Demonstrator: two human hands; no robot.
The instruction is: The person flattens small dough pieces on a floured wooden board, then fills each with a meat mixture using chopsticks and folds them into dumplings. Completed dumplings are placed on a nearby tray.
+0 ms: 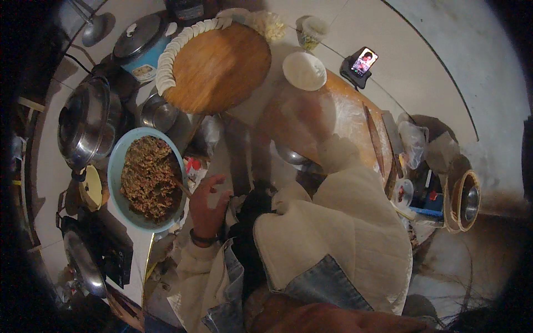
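My left hand (209, 205) is beside the right rim of a light blue bowl (113, 185) of minced filling (148, 179). Its thumb and fingers are apart, with nothing visible between them. A thin utensil handle (182, 186) slants out of the filling and ends at this hand's edge. Strongly blurred, my right hand (310, 110) is over the near left part of a floured wooden board (352, 114), just below a white bowl (304, 71); its fingers and anything in them cannot be made out. Overlapping dumpling wrappers (167, 62) line the left and far edge of a round wooden board (220, 68).
Left stand a blue pot with a dark lid (139, 39), a lidded steel pan (85, 123) and a metal bowl (159, 111). Beyond the floured board are a glass jar (313, 31) and a lit phone on a stand (364, 61). A cleaver-like flat blade (391, 129) and baskets (468, 200) lie right.
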